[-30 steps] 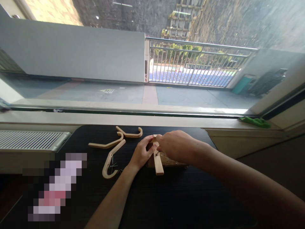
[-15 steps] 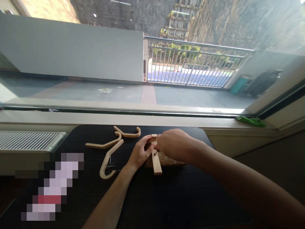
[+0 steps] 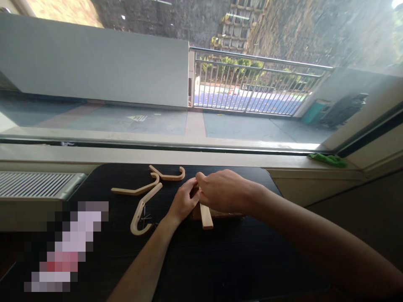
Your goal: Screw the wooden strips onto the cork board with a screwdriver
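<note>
A pale wooden hook lies across a brown box on the table, its straight end toward me. My left hand grips the hook's left side, thumb and fingers curled against it and the box. Over the hook's far part is my right hand, fingers closed; whatever they hold is hidden. Left of my hands rest three more wooden hooks: one at the back, one stretched leftward and one nearer me. Several thin screws lie inside the nearest one's curve.
The black table stands against a window sill. A green cloth lies on the sill at the right. A white radiator is to the left. Something pixelated appears at the lower left.
My right hand has shifted slightly left and now covers the hook's middle, hiding the dark screw that showed there. My left hand stays in place on the hook.
</note>
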The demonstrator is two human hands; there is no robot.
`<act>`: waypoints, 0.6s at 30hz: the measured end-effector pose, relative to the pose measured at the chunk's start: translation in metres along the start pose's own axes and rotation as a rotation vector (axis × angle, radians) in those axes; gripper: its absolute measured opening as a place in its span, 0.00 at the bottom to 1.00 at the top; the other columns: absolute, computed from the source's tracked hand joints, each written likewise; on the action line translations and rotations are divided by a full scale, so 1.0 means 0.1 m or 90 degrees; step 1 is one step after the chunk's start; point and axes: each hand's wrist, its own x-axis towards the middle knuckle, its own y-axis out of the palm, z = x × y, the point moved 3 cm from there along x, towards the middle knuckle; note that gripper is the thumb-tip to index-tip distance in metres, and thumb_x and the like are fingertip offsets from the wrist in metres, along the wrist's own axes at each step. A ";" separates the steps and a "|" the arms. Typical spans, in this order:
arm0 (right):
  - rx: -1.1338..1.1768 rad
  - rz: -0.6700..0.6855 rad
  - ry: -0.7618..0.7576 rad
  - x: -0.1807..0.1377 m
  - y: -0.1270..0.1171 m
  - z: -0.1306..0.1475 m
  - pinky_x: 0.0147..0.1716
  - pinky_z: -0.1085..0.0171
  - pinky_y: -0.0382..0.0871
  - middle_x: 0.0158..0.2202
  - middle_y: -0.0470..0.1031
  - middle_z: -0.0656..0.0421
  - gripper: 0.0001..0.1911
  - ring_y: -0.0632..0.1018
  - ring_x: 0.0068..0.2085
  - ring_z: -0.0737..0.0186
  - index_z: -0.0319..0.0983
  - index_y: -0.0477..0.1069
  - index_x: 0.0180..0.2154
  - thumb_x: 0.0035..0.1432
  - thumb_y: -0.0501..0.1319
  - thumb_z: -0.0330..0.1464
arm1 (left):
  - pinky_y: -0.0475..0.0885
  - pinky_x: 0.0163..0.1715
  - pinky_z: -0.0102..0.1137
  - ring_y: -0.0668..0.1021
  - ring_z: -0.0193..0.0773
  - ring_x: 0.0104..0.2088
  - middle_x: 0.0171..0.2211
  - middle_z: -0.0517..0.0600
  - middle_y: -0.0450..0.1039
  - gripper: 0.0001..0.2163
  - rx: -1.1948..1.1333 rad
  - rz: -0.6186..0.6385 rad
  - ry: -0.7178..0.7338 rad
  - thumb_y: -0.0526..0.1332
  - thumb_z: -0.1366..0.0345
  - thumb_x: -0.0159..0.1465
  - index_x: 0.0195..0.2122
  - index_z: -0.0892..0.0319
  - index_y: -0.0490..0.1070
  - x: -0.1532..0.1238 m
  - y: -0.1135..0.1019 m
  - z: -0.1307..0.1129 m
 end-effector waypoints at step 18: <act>0.054 0.090 -0.090 0.01 0.05 -0.10 0.24 0.65 0.61 0.40 0.76 0.51 0.14 0.74 0.32 0.62 0.32 0.66 0.48 0.59 0.54 0.25 | 0.71 0.55 0.39 0.77 0.47 0.52 0.50 0.55 0.76 0.16 0.019 -0.016 0.024 0.58 0.68 0.61 0.50 0.60 0.72 0.01 0.01 0.02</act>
